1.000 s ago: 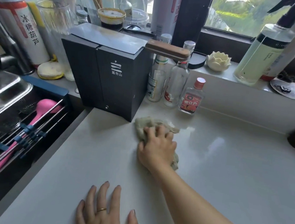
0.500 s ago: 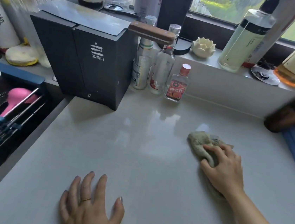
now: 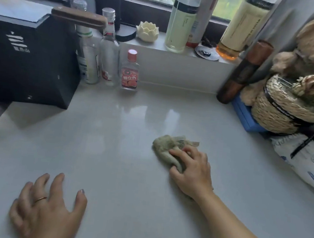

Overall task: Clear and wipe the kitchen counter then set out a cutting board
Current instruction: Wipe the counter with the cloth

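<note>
- The crumpled cloth lies on the pale counter, right of its middle.
- The right hand presses on the cloth, fingers curled over it, forearm stretched from lower right.
- The left hand rests flat with fingers spread, holding nothing.
- A black box stands at the back left, a small red-capped bottle near it.

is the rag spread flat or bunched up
Bunched up: the rag sits in a crumpled wad on the counter, with the right hand pressing its near end.
</note>
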The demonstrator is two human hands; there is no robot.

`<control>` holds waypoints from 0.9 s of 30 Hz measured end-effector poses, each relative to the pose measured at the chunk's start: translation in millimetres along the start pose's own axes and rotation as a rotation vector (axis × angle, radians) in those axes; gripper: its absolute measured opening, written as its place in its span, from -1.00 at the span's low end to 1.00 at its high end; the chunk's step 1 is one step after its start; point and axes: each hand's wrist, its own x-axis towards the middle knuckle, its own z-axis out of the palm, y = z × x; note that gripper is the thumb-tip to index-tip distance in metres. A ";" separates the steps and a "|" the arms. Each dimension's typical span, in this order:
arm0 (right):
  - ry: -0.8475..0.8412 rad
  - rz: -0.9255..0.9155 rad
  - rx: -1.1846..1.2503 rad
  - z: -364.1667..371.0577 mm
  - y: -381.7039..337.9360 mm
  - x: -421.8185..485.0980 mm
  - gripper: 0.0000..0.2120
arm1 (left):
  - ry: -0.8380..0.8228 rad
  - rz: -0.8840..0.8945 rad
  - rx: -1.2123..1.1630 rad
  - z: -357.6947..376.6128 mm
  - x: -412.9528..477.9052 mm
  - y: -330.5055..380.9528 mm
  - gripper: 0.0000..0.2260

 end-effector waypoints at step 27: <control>0.263 0.670 -0.124 -74.6 123.4 -79.8 -0.61 | -0.340 0.434 0.001 25.1 -65.2 102.6 -0.21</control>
